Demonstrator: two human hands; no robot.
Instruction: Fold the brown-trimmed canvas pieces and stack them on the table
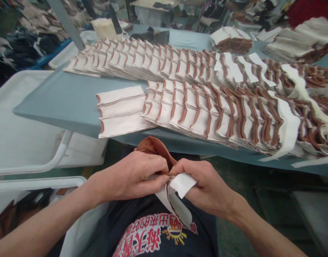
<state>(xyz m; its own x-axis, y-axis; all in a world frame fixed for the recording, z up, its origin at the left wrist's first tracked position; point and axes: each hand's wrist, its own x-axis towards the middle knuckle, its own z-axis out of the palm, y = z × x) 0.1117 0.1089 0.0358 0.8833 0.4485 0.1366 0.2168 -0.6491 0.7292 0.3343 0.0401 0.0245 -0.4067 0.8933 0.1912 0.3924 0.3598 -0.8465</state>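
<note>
While left hand (135, 175) and right hand (207, 184) pinch between tight fingers a curled rust-brown and white fabric piece (156, 145) before a dark printed garment (201, 237), ridged white-and-brown stacks (188, 107) overlap along a smooth blue-grey table (78, 89).

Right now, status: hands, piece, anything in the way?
Left hand, right hand: both pinching brown-and-white piece. Stacked pieces on table ahead. Nothing visibly blocking hands.

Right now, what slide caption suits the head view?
Left hand and right hand pinch brown and white material beside a blue-gray table bearing overlapping rows of brown-edged white pieces.
</note>
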